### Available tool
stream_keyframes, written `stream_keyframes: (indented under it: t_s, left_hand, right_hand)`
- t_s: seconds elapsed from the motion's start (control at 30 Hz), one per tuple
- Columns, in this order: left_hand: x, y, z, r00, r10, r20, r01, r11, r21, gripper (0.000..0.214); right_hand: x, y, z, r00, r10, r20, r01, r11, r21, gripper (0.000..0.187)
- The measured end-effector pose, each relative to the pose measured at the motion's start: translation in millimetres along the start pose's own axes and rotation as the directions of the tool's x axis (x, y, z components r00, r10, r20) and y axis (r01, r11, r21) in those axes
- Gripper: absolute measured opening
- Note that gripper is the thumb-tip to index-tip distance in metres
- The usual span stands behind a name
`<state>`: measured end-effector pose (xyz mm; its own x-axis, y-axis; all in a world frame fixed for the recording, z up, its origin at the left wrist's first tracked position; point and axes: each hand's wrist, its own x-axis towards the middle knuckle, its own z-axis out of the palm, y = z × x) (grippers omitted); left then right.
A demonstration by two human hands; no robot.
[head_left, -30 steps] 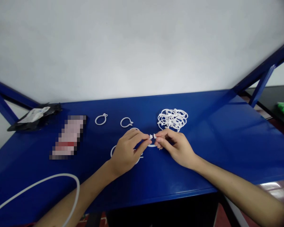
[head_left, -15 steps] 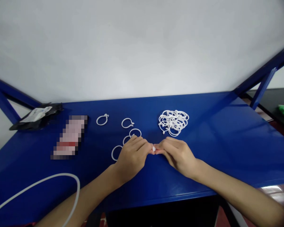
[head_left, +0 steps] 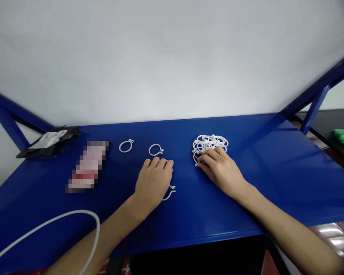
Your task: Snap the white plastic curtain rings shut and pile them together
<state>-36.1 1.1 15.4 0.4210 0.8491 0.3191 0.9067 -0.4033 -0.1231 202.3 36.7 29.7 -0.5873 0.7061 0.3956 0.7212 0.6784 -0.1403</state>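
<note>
My left hand [head_left: 154, 177] lies flat and open on the blue table [head_left: 269, 172], fingers stretched forward and covering some white rings. Part of one white ring [head_left: 171, 191] pokes out from under its right side. My right hand [head_left: 221, 169] reaches into the near edge of a heap of white plastic rings [head_left: 210, 142]. Its fingers rest on the heap, lightly curved, with nothing clearly gripped. Two single closed rings [head_left: 126, 146] [head_left: 156, 149] lie beyond my left hand.
A blurred-out pink and red packet [head_left: 87, 166] lies left of the rings, and a black pouch with a white label [head_left: 48, 140] sits at the far left corner. A white tube loop [head_left: 74, 217] curves over the near left. Blue frame bars rise at both sides.
The two hands, earlier pinching one ring's ends together at the centre, have parted. The left now lies flat on the table; the right moved back to the heap. The ring lies by my left hand.
</note>
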Motion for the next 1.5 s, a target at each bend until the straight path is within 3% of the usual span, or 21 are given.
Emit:
stream_keyframes:
  t_s: [0.17, 0.33, 0.53, 0.63, 0.77, 0.9, 1.03, 1.13, 1.33, 1.5]
  left_hand:
    - [1.0, -3.8, -0.4, 1.0, 0.001, -0.009, -0.001, 1.0, 0.013, 0.022]
    - [4.2, 2.7, -6.5, 0.987, -0.012, -0.159, -0.003, 0.996, -0.091, 0.027]
    - [3.0, 15.1, -14.2, 0.944, 0.162, -0.287, -0.255, 0.91, -0.326, 0.021]
    - [2.4, 16.5, -12.9, 0.909, 0.195, -0.369, -0.338, 0.861, -0.379, 0.016]
    - [3.8, 14.6, -12.1, 0.892, 0.158, -0.423, -0.364, 0.806, -0.467, 0.01]
    - [5.2, 10.7, -17.5, 0.925, 0.031, -0.378, -0.282, 0.725, -0.629, 0.01]
    - [5.1, 4.7, -22.6, 0.966, -0.11, -0.235, -0.116, 0.629, -0.768, 0.012]
    - [5.2, 1.6, -22.8, 0.977, -0.149, -0.152, -0.039, 0.578, -0.815, 0.012]
    - [6.2, 5.0, -21.8, 0.976, -0.18, -0.12, -0.009, 0.522, -0.853, 0.013]
    - [6.3, 8.9, -21.8, 0.965, -0.253, -0.069, 0.066, 0.485, -0.872, 0.004]
  right_hand:
    - [-1.1, -1.2, 0.3, 1.0, -0.014, 0.001, 0.014, 0.999, 0.029, 0.014]
    - [-0.5, -10.4, -2.6, 0.998, -0.024, -0.065, 0.034, 0.989, 0.145, 0.015]
    - [-4.3, -26.6, 3.7, 0.991, -0.088, -0.099, 0.123, 0.887, 0.445, 0.038]
    - [-6.5, -29.8, 8.5, 0.989, -0.081, -0.12, 0.137, 0.799, 0.586, 0.035]
    - [-6.6, -31.5, 9.1, 0.997, -0.001, -0.074, 0.051, 0.729, 0.683, 0.025]
    - [-5.6, -34.9, 3.7, 0.996, 0.066, -0.064, 0.003, 0.674, 0.739, 0.022]
    - [-6.0, -37.0, -0.6, 0.989, 0.143, -0.038, -0.06, 0.621, 0.782, 0.019]
    - [-6.3, -36.4, -1.8, 0.99, 0.139, -0.029, -0.059, 0.591, 0.804, 0.017]
    - [-6.0, -34.2, -1.9, 0.994, 0.071, -0.078, 0.007, 0.695, 0.719, 0.014]
    - [-5.8, -34.3, 1.5, 0.992, 0.073, -0.106, 0.024, 0.707, 0.707, 0.009]
